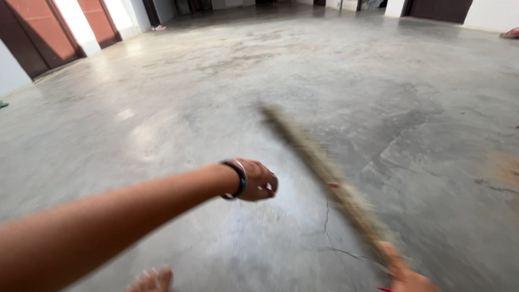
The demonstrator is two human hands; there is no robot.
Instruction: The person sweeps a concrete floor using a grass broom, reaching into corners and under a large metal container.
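Observation:
My right hand (406, 274) sits at the bottom right edge, gripping the lower end of a long straw-coloured broom (319, 165). The broom is blurred and slants up and left over the grey concrete floor (178, 92). My left arm stretches across from the bottom left. My left hand (258, 181) hangs in mid-air left of the broom, fingers curled in, holding nothing that I can see. Dark bangles (238, 179) circle that wrist.
A bare foot (152, 281) shows at the bottom edge. Reddish-brown doors (40, 30) line the far left wall. A thin crack (326, 216) runs through the floor under the broom. A stained, darker patch (503, 167) marks the floor at the right.

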